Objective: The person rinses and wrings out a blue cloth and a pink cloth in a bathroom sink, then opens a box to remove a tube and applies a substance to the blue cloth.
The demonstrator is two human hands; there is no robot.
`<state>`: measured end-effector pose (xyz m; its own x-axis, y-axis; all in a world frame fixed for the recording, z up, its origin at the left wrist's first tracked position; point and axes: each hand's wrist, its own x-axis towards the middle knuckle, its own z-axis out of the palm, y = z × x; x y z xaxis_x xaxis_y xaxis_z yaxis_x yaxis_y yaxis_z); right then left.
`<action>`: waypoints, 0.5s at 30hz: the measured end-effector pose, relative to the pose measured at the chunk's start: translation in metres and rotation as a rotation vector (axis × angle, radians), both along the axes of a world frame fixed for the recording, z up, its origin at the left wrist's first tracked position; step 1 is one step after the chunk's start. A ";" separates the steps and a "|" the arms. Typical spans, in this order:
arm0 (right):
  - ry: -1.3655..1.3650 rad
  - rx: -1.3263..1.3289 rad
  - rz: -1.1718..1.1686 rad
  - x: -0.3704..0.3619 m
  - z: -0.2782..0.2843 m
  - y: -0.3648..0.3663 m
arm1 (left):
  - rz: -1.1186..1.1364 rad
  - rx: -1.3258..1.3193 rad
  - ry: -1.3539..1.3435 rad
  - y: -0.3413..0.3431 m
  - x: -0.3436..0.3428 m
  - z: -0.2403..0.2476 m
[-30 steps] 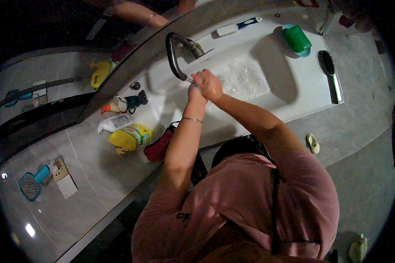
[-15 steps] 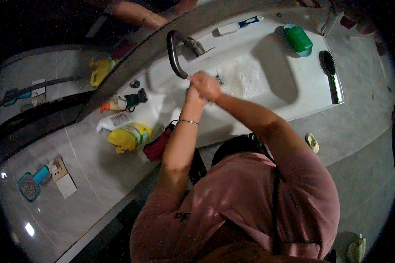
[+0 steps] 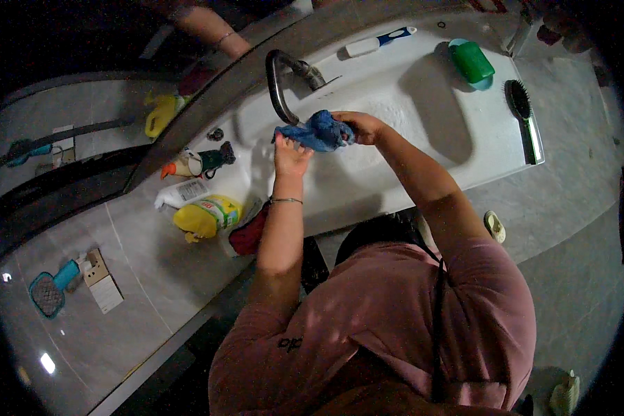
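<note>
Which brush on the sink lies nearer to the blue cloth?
The blue-and-white brush, at the back; the black brush, at right, lies farther from the cloth.

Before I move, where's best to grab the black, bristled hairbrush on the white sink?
Probably grip the hairbrush by its slim handle, coming from your near side: it points toward the near corner of the sink, with the bristled head farther away.

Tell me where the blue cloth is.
The blue cloth is in the head view's upper middle, between the left hand and right hand, over the sink beside the faucet.
</note>
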<state>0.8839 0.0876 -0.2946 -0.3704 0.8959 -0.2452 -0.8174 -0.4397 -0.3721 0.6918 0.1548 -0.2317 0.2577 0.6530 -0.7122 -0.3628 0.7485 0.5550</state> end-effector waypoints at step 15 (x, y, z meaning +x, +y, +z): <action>-0.002 0.099 -0.103 -0.003 -0.006 0.010 | -0.156 0.344 -0.015 0.042 -0.025 -0.010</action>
